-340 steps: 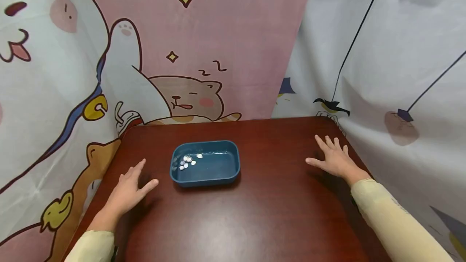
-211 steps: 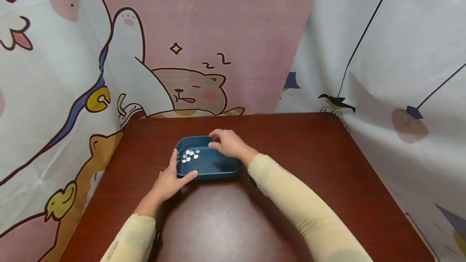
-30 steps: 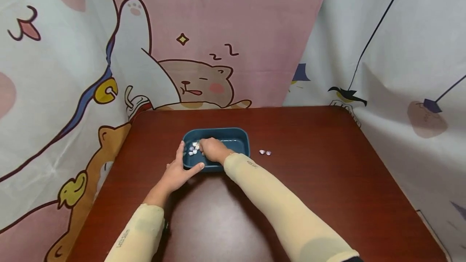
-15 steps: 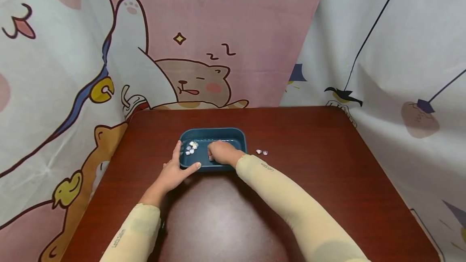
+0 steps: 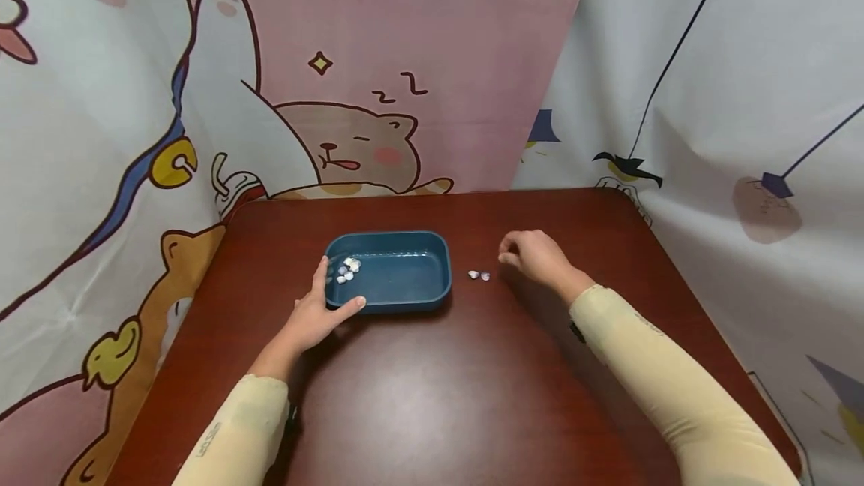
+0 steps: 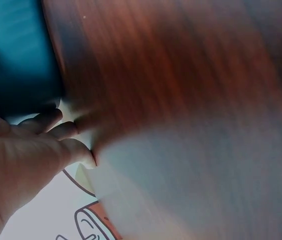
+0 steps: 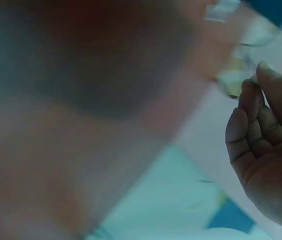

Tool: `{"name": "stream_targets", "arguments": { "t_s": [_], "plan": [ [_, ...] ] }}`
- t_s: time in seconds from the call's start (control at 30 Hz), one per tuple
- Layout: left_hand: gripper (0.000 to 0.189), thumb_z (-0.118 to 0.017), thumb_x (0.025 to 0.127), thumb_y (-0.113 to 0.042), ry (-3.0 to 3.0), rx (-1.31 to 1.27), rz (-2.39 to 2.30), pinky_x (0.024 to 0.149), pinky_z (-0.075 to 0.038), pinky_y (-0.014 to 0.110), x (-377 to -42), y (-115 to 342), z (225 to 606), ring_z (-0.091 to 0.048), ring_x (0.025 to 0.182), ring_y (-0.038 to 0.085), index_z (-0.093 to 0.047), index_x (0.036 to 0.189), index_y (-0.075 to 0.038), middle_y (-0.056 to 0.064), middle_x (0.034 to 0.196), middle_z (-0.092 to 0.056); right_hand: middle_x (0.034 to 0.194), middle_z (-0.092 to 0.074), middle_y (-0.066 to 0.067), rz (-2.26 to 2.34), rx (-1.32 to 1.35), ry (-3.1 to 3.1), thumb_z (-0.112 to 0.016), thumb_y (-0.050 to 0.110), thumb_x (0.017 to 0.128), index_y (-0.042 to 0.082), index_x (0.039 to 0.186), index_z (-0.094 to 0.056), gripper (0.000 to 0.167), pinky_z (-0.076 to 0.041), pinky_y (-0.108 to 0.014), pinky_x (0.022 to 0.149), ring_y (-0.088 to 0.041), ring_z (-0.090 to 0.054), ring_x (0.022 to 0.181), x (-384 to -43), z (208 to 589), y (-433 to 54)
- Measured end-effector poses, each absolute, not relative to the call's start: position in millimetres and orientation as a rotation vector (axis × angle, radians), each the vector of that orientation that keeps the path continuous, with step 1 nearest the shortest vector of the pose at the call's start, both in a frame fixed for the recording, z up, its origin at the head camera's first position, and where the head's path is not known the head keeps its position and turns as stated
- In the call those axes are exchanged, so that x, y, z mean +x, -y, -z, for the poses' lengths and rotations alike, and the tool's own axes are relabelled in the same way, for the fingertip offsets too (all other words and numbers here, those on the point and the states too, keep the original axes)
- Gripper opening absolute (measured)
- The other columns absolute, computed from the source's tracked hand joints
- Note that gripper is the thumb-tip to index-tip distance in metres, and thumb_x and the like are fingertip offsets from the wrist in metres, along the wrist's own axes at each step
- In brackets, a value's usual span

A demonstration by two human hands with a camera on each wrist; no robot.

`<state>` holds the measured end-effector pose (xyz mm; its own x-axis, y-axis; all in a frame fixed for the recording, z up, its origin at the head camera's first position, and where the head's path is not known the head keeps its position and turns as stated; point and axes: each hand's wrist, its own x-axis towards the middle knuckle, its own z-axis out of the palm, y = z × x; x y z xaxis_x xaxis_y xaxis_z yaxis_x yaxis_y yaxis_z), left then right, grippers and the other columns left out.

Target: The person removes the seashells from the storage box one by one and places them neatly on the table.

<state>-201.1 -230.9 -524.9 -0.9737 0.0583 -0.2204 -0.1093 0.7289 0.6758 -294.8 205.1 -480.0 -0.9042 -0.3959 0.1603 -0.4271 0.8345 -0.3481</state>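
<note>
A dark blue rectangular tray (image 5: 405, 304) sits on the table, with several small white and purplish seashells (image 5: 347, 270) clustered at its left end. My left hand (image 5: 317, 317) rests against the tray's left front corner, fingers straight along the side and thumb at the front rim; the left wrist view shows its spread fingers (image 6: 76, 147) beside the tray wall. To the right of the tray, two seashells (image 5: 479, 275) lie on the wood. My right hand (image 5: 536, 257) hovers just past them, thumb and index finger pinching a small pale seashell, barely visible between the fingertips (image 7: 265, 67).
The reddish-brown table (image 5: 418, 396) stretches in front of the tray and to its right. A cartoon-printed cloth (image 5: 472, 58) hangs behind the table and along both sides.
My right hand has lifted out of the tray and moved right, beyond the two seashells on the table. My left hand has stayed at the tray. Seven seconds ago no shells lay beside it.
</note>
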Motion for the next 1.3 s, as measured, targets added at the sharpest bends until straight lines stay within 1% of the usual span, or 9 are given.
{"name": "stream_targets", "arguments": {
  "t_s": [0.1, 0.27, 0.47, 0.7, 0.8, 1.0, 1.07, 1.2, 1.3],
  "plan": [
    [0.126, -0.064, 0.09, -0.08, -2.708, -0.035, -1.06, 0.125, -0.007, 0.08, -200, 233, 524, -0.02, 0.157, 0.065, 0.023, 0.169, -0.033, 0.021, 0.18, -0.011, 0.096, -0.08, -0.002, -0.48, 0.682, 3.026, -0.083, 0.02, 0.096, 0.014, 0.096, -0.079, 0.007, -0.061, -0.046, 0.077, -0.02, -0.074, 0.084, -288, 504, -224],
    [0.126, -0.064, 0.09, -0.081, -2.708, -0.047, -1.073, 0.125, -0.008, 0.08, -200, 232, 524, -0.016, 0.157, 0.066, 0.023, 0.169, -0.035, 0.02, 0.18, -0.012, 0.101, -0.083, 0.0, -0.523, 0.696, 3.021, -0.085, 0.023, 0.093, 0.018, 0.097, -0.084, 0.006, -0.063, -0.05, 0.085, -0.025, -0.078, 0.097, -283, 527, -224],
    [0.126, -0.064, 0.09, -0.081, -2.718, -0.031, -1.074, 0.127, -0.004, 0.078, -200, 233, 527, -0.022, 0.158, 0.061, 0.022, 0.169, -0.033, 0.021, 0.18, -0.014, 0.099, -0.084, -0.001, -0.595, 0.665, 2.974, -0.09, 0.024, 0.085, 0.017, 0.094, -0.088, 0.011, -0.063, -0.048, 0.087, -0.025, -0.079, 0.1, -288, 533, -215],
    [0.126, -0.063, 0.089, -0.083, -2.73, -0.025, -1.071, 0.126, -0.004, 0.078, -201, 233, 528, -0.023, 0.158, 0.061, 0.022, 0.169, -0.033, 0.019, 0.18, -0.014, 0.099, -0.084, -0.003, -0.603, 0.675, 2.947, -0.091, 0.023, 0.084, 0.017, 0.094, -0.089, 0.012, -0.063, -0.048, 0.085, -0.026, -0.079, 0.098, -291, 533, -211],
    [0.126, -0.063, 0.089, -0.083, -2.733, -0.025, -1.073, 0.127, -0.003, 0.078, -201, 233, 528, -0.023, 0.158, 0.061, 0.022, 0.169, -0.034, 0.019, 0.18, -0.014, 0.1, -0.084, -0.003, -0.609, 0.659, 2.949, -0.091, 0.023, 0.084, 0.018, 0.095, -0.089, 0.012, -0.063, -0.048, 0.085, -0.026, -0.079, 0.099, -290, 533, -210],
    [0.127, -0.063, 0.089, -0.083, -2.715, -0.039, -1.076, 0.126, -0.004, 0.079, -199, 231, 526, -0.018, 0.158, 0.065, 0.022, 0.169, -0.034, 0.02, 0.18, -0.012, 0.102, -0.083, -0.003, -0.643, 0.589, 2.972, -0.091, 0.026, 0.085, 0.017, 0.097, -0.088, 0.016, -0.062, -0.049, 0.085, -0.026, -0.078, 0.099, -288, 535, -213],
    [0.127, -0.064, 0.089, -0.082, -2.715, -0.041, -1.078, 0.126, -0.004, 0.079, -199, 230, 525, -0.019, 0.158, 0.064, 0.022, 0.169, -0.033, 0.02, 0.18, -0.013, 0.103, -0.083, -0.003, -0.657, 0.563, 2.975, -0.09, 0.028, 0.086, 0.017, 0.098, -0.087, 0.017, -0.062, -0.05, 0.086, -0.026, -0.078, 0.099, -288, 534, -213],
    [0.127, -0.064, 0.089, -0.082, -2.72, -0.039, -1.073, 0.127, -0.005, 0.078, -198, 230, 523, -0.02, 0.158, 0.063, 0.021, 0.17, -0.032, 0.021, 0.18, -0.013, 0.104, -0.083, -0.005, -0.735, 0.492, 2.951, -0.084, 0.033, 0.094, 0.015, 0.102, -0.085, 0.02, -0.061, -0.05, 0.087, -0.027, -0.077, 0.1, -291, 525, -212],
    [0.127, -0.063, 0.089, -0.083, -2.712, -0.053, -1.064, 0.124, -0.013, 0.081, -197, 230, 523, -0.016, 0.157, 0.066, 0.022, 0.169, -0.033, 0.021, 0.18, -0.011, 0.108, -0.082, -0.008, -0.832, 0.44, 2.904, -0.077, 0.036, 0.1, 0.011, 0.108, -0.083, 0.027, -0.06, -0.05, 0.091, -0.029, -0.076, 0.102, -297, 513, -207]
  ]
}}
